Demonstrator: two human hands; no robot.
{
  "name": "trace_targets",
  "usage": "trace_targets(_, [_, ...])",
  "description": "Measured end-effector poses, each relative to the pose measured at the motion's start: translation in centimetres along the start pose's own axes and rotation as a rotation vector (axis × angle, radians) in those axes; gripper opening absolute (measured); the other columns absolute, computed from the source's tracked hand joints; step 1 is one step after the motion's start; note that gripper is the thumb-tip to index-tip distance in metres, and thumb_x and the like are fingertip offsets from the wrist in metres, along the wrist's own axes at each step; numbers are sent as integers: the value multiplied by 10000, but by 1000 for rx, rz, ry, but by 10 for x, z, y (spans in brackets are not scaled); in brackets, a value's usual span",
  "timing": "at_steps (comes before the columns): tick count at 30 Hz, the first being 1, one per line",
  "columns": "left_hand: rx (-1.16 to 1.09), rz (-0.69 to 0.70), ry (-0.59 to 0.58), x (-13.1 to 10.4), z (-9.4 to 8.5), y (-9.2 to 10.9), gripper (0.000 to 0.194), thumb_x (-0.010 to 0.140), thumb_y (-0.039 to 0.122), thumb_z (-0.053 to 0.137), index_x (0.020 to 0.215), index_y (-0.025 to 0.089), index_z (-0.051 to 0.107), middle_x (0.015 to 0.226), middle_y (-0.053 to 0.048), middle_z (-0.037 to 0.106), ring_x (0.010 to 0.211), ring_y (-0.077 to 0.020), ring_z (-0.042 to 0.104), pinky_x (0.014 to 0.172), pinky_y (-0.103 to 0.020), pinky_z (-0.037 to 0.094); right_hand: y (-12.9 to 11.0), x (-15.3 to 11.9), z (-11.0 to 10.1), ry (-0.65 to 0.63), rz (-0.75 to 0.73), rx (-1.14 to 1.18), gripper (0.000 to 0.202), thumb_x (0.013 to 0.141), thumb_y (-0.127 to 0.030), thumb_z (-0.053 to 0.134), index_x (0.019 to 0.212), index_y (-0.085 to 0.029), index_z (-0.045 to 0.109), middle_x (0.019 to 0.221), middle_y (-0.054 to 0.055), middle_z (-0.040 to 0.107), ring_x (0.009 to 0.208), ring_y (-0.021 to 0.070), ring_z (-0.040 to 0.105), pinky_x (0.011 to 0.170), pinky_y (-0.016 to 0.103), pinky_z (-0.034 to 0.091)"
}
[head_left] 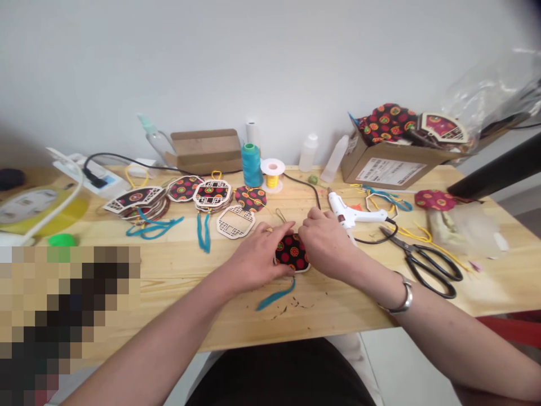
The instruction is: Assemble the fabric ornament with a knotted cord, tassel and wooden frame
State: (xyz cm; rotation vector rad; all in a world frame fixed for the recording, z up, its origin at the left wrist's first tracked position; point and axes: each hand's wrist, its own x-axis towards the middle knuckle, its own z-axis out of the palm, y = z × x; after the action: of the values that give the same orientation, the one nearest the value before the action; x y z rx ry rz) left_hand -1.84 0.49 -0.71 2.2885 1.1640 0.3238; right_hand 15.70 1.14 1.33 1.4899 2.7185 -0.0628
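A small ornament [292, 252] with dark, red-patterned fabric on a pale wooden frame lies on the table in front of me. My left hand [262, 254] grips its left side, fingers on the top edge and thumb at the bottom. My right hand [325, 242] is closed at its upper right edge; whatever the fingertips pinch is hidden. A blue tassel [276, 296] trails from the ornament's lower edge, and a thin cord loop [280, 215] shows above it. Close to my right hand stands a white glue gun [357, 213]. An openwork wooden frame [235, 222] lies left of the ornament.
Black-handled scissors [431, 265] lie at right. Behind stand a blue thread cone [252, 166], a yellow thread spool [273, 176] and a carton [382, 163] of fabric pieces. Stacked ornaments [212, 194] sit at left. The glue gun's black cord [378, 241] curls near my right forearm.
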Motion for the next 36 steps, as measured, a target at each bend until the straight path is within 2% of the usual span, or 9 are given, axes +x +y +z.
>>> trace_targets(8, [-28,-5,-7,0,-1,0,845,681,426,689,1409,238,301,1290,-30,552,1116,-274,420,933,-399,389,35,-53,-22,-64,89,1004,199,852,-306,543,717,-164,575,720,1,545,688,121,483,677,275,385])
trace_targets(13, [-25,-9,2,0,-1,0,827,693,406,681,1407,234,301,1294,-25,554,1108,-267,418,942,-400,384,51,-118,-29,-207,-127,1209,204,863,-305,555,710,-171,574,720,14,510,756,140,485,750,321,394])
trace_targets(17, [-32,-9,5,-1,0,0,812,693,384,683,1401,251,308,1303,-16,546,1108,-266,414,944,-403,383,48,-141,-18,-355,-212,1255,293,821,-409,599,655,-169,565,643,23,520,724,153,487,678,310,403])
trace_targets(20, [-31,-12,2,-1,0,-1,813,691,380,687,1400,254,310,1308,-17,540,1113,-270,416,950,-409,379,41,-137,-15,-406,-289,1254,332,814,-422,600,603,-169,557,587,16,518,699,147,495,662,291,409])
trace_targets(23, [-23,-20,-5,0,1,-1,822,686,379,694,1400,245,309,1305,-22,541,1113,-273,417,952,-412,377,33,-122,-20,-476,-291,1187,183,863,-280,544,912,-147,659,860,85,652,830,151,567,745,289,443])
trace_targets(25, [-22,-23,-8,0,1,-1,824,688,384,694,1401,242,306,1303,-26,541,1117,-273,416,955,-412,373,28,-108,-22,-472,-198,1155,172,860,-263,548,919,-154,667,815,57,666,727,121,582,680,248,449])
trace_targets(28, [-21,-26,-14,0,0,0,815,697,397,687,1400,241,304,1290,-32,548,1120,-271,415,952,-410,374,22,-86,-16,-236,86,1010,156,859,-277,552,799,-178,656,721,8,640,650,102,547,618,221,425])
trace_targets(31, [-19,-25,-24,0,0,1,809,700,403,685,1397,243,307,1284,-35,551,1108,-272,420,936,-408,381,20,-65,0,38,196,807,128,839,-215,570,941,-202,646,851,20,634,773,130,562,711,255,432])
trace_targets(36, [-20,7,-18,0,0,-1,804,722,428,665,1409,262,281,1313,-22,535,1107,-266,417,939,-406,369,22,-46,19,81,114,691,241,819,-178,588,1053,-218,631,917,42,594,826,154,563,763,289,439])
